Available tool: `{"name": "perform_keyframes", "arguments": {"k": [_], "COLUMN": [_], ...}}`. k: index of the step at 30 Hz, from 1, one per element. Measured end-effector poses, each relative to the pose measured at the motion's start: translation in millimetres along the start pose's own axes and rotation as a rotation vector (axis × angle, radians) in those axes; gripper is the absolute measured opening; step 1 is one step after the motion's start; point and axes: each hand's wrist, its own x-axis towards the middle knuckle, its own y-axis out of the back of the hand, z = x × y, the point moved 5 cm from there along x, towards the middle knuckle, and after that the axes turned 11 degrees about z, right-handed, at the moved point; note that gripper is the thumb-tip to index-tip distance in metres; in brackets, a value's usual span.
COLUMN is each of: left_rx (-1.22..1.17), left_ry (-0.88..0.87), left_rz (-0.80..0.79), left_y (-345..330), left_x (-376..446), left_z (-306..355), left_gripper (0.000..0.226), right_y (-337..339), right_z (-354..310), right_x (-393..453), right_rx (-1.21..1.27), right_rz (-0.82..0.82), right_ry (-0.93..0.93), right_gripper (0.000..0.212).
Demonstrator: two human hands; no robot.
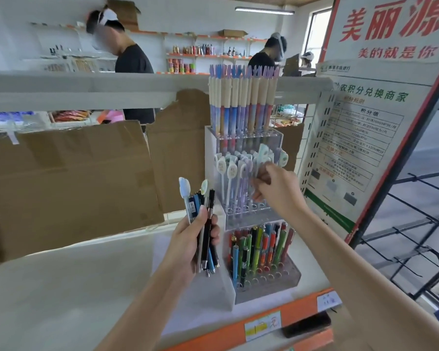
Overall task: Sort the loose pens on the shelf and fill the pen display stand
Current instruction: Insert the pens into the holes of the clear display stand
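Left hand (188, 239) curled in a grip, right hand (276, 188) raised, fingers pinching

There is one view only, from the camera on my head. It looks forward and a little down over my forearms, at the shelf (91, 287) in front of me. The stand (261, 287) sits just right of centre, close, within reach of both my hands: the left hand (190, 239) is low in the middle, the right hand (276, 188) a little higher. The wide lens bends the edges, so the poster (360, 138) at right leans. Beyond the shelf, other people stand farther off.
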Motion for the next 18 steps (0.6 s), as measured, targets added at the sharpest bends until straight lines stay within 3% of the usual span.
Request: {"name": "perform_keyframes", "arguments": {"k": [3,14,18], "left_rx": [-0.027,0.034,0.025], "left_ry": [-0.003,-0.036,-0.049], "left_rz": [-0.007,-0.044,-0.067], "left_y": [1,1,1], "left_x": [-1,-2,-2], "left_z": [1,-1,0], "left_gripper": [0.024,0.019,0.019], "right_y": [-8,-14,-2], "right_z": [6,14,7], "right_x": [-2,-7,-20], "right_rx": [-0.167,-0.279,-0.168], "right_rz": [-0.028,-0.017,0.071], "right_ry": [0.032,0.039,0.011], "right_gripper": [0.010,0.018,0.018]}}
